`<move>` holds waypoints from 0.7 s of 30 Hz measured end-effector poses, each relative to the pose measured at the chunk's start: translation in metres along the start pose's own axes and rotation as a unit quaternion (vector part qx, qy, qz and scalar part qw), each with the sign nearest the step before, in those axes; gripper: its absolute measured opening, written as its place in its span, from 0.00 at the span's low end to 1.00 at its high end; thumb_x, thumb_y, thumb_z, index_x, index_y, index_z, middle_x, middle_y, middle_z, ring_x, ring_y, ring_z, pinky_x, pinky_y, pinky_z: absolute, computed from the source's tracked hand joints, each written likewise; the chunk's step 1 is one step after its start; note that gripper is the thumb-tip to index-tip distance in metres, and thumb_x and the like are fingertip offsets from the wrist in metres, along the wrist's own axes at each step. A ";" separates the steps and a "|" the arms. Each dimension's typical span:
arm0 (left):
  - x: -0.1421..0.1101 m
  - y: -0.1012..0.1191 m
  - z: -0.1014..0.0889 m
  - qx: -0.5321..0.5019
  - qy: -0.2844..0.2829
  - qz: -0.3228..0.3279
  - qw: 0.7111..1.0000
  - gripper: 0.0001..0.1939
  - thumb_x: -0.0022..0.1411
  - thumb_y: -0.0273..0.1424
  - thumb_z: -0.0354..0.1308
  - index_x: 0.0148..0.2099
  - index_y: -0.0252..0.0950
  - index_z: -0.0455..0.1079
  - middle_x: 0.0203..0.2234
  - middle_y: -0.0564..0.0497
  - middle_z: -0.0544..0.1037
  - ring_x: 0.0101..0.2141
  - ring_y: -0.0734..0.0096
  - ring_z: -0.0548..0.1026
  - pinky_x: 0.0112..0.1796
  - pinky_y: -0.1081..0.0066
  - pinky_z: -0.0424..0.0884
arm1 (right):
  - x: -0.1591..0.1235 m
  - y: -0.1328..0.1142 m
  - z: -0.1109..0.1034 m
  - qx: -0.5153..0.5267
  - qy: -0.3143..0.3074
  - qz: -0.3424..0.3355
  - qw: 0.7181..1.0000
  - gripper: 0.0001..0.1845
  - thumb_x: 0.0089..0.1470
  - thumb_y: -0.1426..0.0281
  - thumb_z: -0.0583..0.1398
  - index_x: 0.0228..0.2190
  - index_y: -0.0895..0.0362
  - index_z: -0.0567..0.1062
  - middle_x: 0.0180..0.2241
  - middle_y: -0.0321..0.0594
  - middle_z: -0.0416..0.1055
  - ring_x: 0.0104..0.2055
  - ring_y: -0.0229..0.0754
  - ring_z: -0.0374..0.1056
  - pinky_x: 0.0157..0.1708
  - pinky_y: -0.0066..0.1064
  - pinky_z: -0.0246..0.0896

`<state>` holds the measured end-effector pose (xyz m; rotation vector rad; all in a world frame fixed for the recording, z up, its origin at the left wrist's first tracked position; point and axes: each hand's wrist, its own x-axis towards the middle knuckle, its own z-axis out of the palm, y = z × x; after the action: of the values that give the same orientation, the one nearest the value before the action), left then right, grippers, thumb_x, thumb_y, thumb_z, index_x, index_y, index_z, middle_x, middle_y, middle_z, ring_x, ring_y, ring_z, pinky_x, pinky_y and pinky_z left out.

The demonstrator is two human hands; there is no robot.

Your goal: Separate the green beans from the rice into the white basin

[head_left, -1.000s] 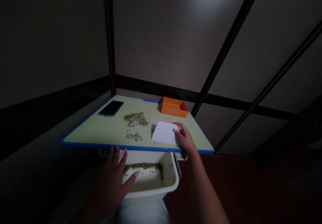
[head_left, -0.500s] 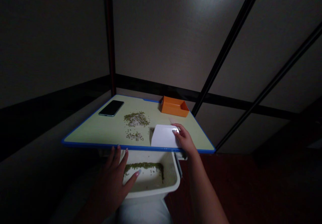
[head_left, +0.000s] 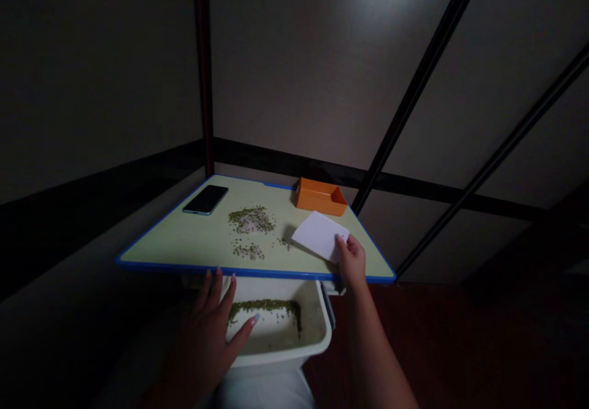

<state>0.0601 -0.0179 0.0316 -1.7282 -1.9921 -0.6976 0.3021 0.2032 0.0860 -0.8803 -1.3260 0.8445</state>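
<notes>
A white card (head_left: pixel 319 236) is pinched at its right end by my right hand (head_left: pixel 352 260), tilted over the right part of the pale green tabletop (head_left: pixel 179 243). Just left of the card lies a small scatter of green grains (head_left: pixel 286 243). Farther left a larger pile of green and pale grains (head_left: pixel 251 219) is spread out, with a smaller patch (head_left: pixel 248 251) in front of it. My left hand (head_left: pixel 214 323) has its fingers spread, fingertips by the table's blue front edge, above a white plastic bin (head_left: pixel 294 352). Green grains (head_left: pixel 271 304) line the bin's inside.
An orange open box (head_left: pixel 321 199) stands at the back right of the table. A dark-screened phone (head_left: pixel 206 200) lies at the back left. Wall panels (head_left: pixel 294 78) rise right behind the table. The bin sits under the front edge, above my lap.
My right hand has moved the white card slightly right and turned it, lifting its near edge. A small scatter of grains now shows left of it. My left hand stays almost in place.
</notes>
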 end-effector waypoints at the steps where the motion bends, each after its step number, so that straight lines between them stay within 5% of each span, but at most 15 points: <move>1: 0.000 0.000 0.000 0.000 0.004 0.001 1.000 0.37 0.61 0.52 0.49 0.61 0.30 0.65 0.64 0.32 0.63 0.66 0.44 0.57 0.56 0.51 0.69 | -0.003 -0.002 -0.001 -0.004 -0.008 -0.010 1.000 0.20 0.51 0.52 0.60 0.32 0.58 0.73 0.30 0.42 0.75 0.31 0.42 0.68 0.31 0.33 0.64; 6: -0.002 0.000 0.002 0.000 0.014 0.001 1.000 0.36 0.60 0.51 0.50 0.62 0.32 0.64 0.64 0.34 0.63 0.65 0.46 0.57 0.56 0.53 0.69 | -0.038 -0.014 -0.013 -0.051 -0.024 -0.071 0.996 0.18 0.55 0.56 0.59 0.22 0.53 0.64 0.19 0.31 0.63 0.23 0.37 0.59 0.22 0.27 0.56; 8: -0.003 0.000 0.002 0.000 0.014 0.000 1.000 0.36 0.60 0.51 0.50 0.63 0.34 0.63 0.65 0.35 0.62 0.66 0.47 0.57 0.55 0.53 0.70 | -0.056 -0.018 -0.019 -0.074 -0.042 -0.089 0.992 0.14 0.56 0.60 0.60 0.22 0.52 0.67 0.20 0.33 0.66 0.23 0.38 0.62 0.23 0.28 0.58; 10: -0.003 -0.001 0.003 -0.001 0.013 0.002 1.000 0.36 0.61 0.51 0.50 0.63 0.34 0.63 0.65 0.35 0.61 0.66 0.46 0.56 0.55 0.52 0.70 | -0.072 -0.024 -0.022 -0.126 -0.105 -0.153 0.975 0.06 0.58 0.67 0.58 0.32 0.52 0.76 0.30 0.40 0.78 0.32 0.43 0.73 0.32 0.32 0.68; 14: -0.003 -0.003 0.006 -0.003 0.015 0.012 1.000 0.37 0.61 0.52 0.48 0.63 0.31 0.63 0.65 0.33 0.61 0.66 0.43 0.57 0.56 0.50 0.69 | -0.088 -0.036 -0.018 -0.192 -0.251 -0.318 0.894 0.24 0.57 0.78 0.52 0.50 0.50 0.76 0.47 0.44 0.79 0.50 0.46 0.76 0.50 0.39 0.72; 17: -0.002 -0.006 0.006 -0.003 0.021 0.031 0.999 0.37 0.62 0.52 0.47 0.63 0.30 0.63 0.64 0.31 0.62 0.65 0.41 0.58 0.54 0.48 0.70 | -0.088 -0.039 -0.013 -0.241 -0.274 -0.351 0.862 0.27 0.57 0.80 0.52 0.55 0.51 0.74 0.50 0.46 0.78 0.53 0.45 0.75 0.52 0.39 0.72; 21: -0.002 -0.007 0.006 0.001 0.029 0.049 0.998 0.37 0.63 0.52 0.46 0.63 0.28 0.63 0.63 0.28 0.63 0.64 0.38 0.59 0.52 0.47 0.72 | -0.085 -0.033 -0.014 -0.285 -0.259 -0.344 0.856 0.27 0.57 0.79 0.53 0.55 0.53 0.74 0.52 0.48 0.76 0.55 0.47 0.73 0.53 0.40 0.72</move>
<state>0.0532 -0.0163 0.0250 -1.7700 -1.8564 -0.7044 0.3109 0.1116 0.0785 -0.5336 -2.2545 0.0903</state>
